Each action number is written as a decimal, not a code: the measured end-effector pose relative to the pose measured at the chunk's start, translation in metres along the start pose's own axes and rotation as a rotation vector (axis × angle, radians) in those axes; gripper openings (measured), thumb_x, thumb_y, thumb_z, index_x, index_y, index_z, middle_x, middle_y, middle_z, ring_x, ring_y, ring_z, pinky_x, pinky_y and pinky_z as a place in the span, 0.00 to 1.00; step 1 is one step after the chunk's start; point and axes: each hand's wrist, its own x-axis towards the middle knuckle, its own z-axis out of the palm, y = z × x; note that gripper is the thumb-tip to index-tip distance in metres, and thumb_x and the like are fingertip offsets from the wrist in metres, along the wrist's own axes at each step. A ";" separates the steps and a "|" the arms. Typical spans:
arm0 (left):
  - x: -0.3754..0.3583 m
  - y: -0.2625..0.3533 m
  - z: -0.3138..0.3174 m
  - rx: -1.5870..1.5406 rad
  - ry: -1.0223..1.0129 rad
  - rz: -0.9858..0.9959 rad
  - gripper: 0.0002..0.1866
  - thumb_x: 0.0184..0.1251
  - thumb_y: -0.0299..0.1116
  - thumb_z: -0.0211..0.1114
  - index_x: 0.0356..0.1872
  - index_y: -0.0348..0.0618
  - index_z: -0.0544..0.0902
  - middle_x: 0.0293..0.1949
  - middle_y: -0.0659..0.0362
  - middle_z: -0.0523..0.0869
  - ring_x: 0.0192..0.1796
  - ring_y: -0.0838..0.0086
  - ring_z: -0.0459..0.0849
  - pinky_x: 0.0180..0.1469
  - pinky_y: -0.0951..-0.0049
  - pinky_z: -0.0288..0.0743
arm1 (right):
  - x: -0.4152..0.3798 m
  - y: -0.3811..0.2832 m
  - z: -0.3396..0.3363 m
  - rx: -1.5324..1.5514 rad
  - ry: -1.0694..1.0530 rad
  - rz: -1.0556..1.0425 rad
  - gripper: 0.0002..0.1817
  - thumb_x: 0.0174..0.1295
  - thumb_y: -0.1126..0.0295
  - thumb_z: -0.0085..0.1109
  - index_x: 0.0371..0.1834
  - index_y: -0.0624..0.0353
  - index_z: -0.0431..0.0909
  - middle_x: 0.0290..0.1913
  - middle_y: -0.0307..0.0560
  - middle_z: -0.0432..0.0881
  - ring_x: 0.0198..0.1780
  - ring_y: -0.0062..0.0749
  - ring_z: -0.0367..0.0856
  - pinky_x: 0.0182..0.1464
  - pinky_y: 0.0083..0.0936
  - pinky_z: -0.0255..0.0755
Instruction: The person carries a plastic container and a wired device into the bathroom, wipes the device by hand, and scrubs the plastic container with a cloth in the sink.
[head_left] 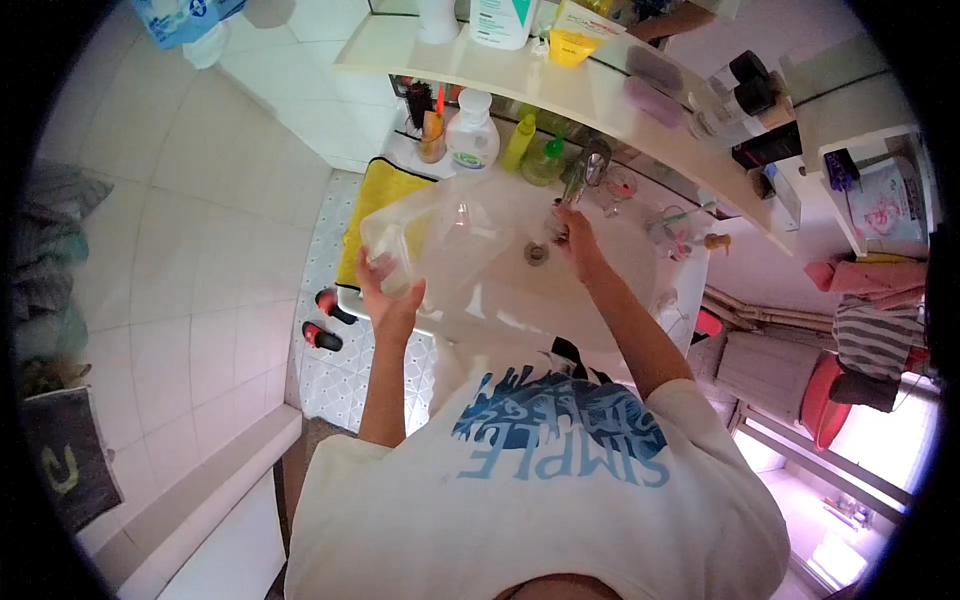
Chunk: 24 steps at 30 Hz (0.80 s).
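Observation:
My left hand [390, 295] is wrapped round the end of a large clear plastic container [405, 240], tilted over the left side of the white sink [600, 300]. My right hand [575, 235] is at the spout of the chrome faucet [590, 170], above the basin and right of the drain [535, 253]. Its fingertips are bent together under the spout, and what they touch is too small to make out. A yellow towel [385, 195] hangs over the sink's left edge, beside the container.
Behind the basin stand a white bottle [472, 130], a yellow-green bottle [518, 142] and a green pump bottle [543, 162]. A white shelf [600, 95] with bottles overhangs the sink. Glass cups [668, 228] stand at right. Red-black slippers [322, 337] lie on the floor.

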 end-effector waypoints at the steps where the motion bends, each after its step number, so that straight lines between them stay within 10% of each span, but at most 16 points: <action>1: -0.002 0.003 -0.002 0.001 0.000 0.002 0.46 0.31 0.26 0.66 0.56 0.43 0.50 0.46 0.52 0.65 0.50 0.66 0.64 0.51 0.69 0.58 | 0.007 0.005 0.001 0.297 -0.098 0.208 0.13 0.51 0.65 0.47 0.40 0.55 0.66 0.30 0.38 0.71 0.30 0.25 0.69 0.33 0.23 0.65; 3: -0.007 0.007 -0.005 -0.093 -0.028 0.041 0.41 0.35 0.24 0.59 0.57 0.45 0.49 0.48 0.51 0.64 0.50 0.65 0.64 0.51 0.68 0.60 | 0.007 0.004 0.002 0.594 -0.197 0.412 0.12 0.52 0.66 0.47 0.38 0.57 0.67 0.31 0.36 0.70 0.31 0.21 0.68 0.34 0.20 0.65; 6: -0.012 0.004 -0.007 -0.133 -0.047 0.109 0.42 0.36 0.30 0.61 0.57 0.46 0.49 0.49 0.51 0.63 0.51 0.64 0.64 0.50 0.66 0.61 | -0.009 -0.012 0.010 0.401 -0.391 0.188 0.10 0.50 0.67 0.52 0.34 0.57 0.69 0.31 0.38 0.71 0.31 0.21 0.68 0.35 0.19 0.65; 14: -0.029 0.028 -0.001 -0.299 -0.010 0.002 0.44 0.31 0.28 0.62 0.56 0.42 0.49 0.52 0.54 0.58 0.55 0.67 0.57 0.57 0.71 0.48 | -0.027 -0.057 0.019 -0.732 -0.176 -0.304 0.15 0.44 0.65 0.57 0.28 0.67 0.70 0.20 0.49 0.73 0.23 0.32 0.72 0.27 0.25 0.65; 17: -0.037 0.032 0.010 -0.296 0.020 0.016 0.43 0.31 0.26 0.61 0.56 0.42 0.49 0.51 0.54 0.58 0.55 0.67 0.57 0.57 0.71 0.47 | -0.024 -0.048 0.023 -0.704 0.013 -0.521 0.16 0.42 0.65 0.58 0.29 0.67 0.69 0.18 0.53 0.70 0.21 0.36 0.71 0.25 0.27 0.64; 24: -0.037 0.031 0.010 -0.372 0.090 0.026 0.43 0.32 0.25 0.60 0.56 0.41 0.48 0.50 0.54 0.59 0.53 0.67 0.58 0.56 0.70 0.51 | -0.009 -0.046 0.007 -0.592 -0.144 -0.301 0.12 0.52 0.65 0.51 0.30 0.63 0.70 0.24 0.46 0.76 0.24 0.29 0.73 0.25 0.21 0.66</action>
